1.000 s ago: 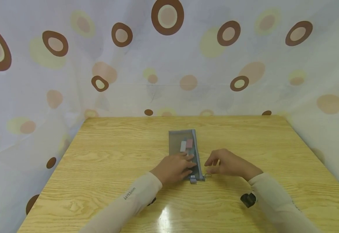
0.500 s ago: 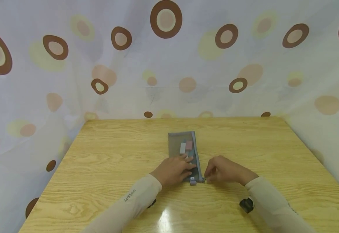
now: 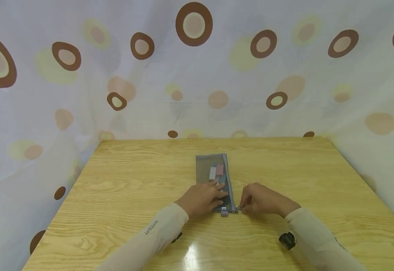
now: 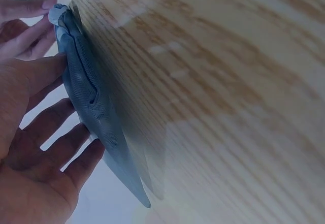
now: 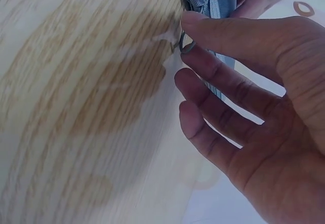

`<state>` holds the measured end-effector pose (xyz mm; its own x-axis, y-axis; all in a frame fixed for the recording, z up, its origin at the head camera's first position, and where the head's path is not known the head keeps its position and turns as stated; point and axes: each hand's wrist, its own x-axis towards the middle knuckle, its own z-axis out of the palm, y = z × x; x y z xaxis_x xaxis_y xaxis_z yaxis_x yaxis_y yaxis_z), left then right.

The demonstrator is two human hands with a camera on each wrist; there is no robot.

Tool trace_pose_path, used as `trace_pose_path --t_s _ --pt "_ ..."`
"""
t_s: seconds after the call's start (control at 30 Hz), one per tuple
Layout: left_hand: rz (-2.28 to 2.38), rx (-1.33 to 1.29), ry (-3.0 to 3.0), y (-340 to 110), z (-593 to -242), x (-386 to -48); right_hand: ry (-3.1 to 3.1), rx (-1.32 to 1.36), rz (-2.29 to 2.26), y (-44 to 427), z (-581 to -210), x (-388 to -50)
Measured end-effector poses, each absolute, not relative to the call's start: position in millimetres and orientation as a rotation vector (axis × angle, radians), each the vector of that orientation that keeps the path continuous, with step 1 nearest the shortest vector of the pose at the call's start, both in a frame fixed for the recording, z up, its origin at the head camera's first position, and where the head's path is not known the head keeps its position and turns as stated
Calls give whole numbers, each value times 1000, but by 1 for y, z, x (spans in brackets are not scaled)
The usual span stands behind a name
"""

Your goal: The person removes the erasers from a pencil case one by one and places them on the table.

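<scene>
A grey-blue mesh zipper pouch [image 3: 203, 163] lies on the wooden table, its long zipper edge [image 3: 229, 180] facing right. Through the mesh, a white block [image 3: 212, 173] and a pink block [image 3: 219, 169] show; what else is inside is hard to tell. My left hand [image 3: 202, 197] rests across the pouch's near half with fingers spread, pressing on it. At the near right corner, my right hand [image 3: 261, 199] pinches a small metal ring-like zipper pull [image 5: 187, 46] between thumb and index finger. In the right wrist view its other fingers curve loosely below.
A light wooden table [image 3: 132, 169] spreads around the pouch. Behind and at both sides hangs a white cloth [image 3: 197, 116] with brown and yellow circles. A small fabric tab [image 3: 224, 213] sticks out from the pouch's near end. Black straps [image 3: 287, 240] circle the wrists.
My right hand has come down to the pouch's near corner and now pinches the zipper pull, which lay visible beside its fingers before. The left hand stays on the pouch.
</scene>
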<state>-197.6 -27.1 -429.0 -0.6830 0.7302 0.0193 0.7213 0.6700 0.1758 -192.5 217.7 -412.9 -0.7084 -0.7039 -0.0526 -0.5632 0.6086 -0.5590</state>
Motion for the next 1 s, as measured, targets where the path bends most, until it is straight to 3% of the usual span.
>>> trace_pose_path --t_s 1.0 --pt "221 1247 2830 -21 -431 -202 2564 -1068 -789 209 -404 -192"
